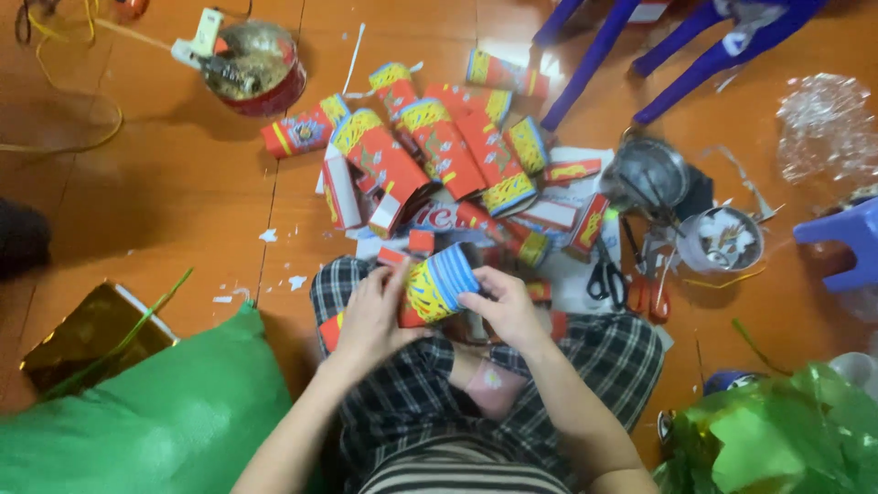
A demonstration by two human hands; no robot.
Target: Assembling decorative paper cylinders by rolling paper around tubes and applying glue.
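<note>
- Nearest: checked trousers [567, 357] of the seated person, legs crossed on the orange floor [183, 174], forming a lap that serves as the work surface
- Left hand [370, 316] closed around the red end of a paper tube [437, 285]; right hand [508, 306] clamped on its blue-striped end, so the piece is braced from both sides
- Paper tube held just above the knees at centre; long axis runs from near left to far right, the blue end pointing far and right, slightly raised
- Green fabric [174, 421] at near left, green foil [786, 439] at near right, both apart from the hands
- Scissors [605, 274] lie just right of the hands, within reach
- Farther: a heap of red and yellow folded boxes [430, 155], presumably stock of like pieces
- Farthest: a round tin [254, 69] at far left, blue stool legs [640, 46] at far right
</note>
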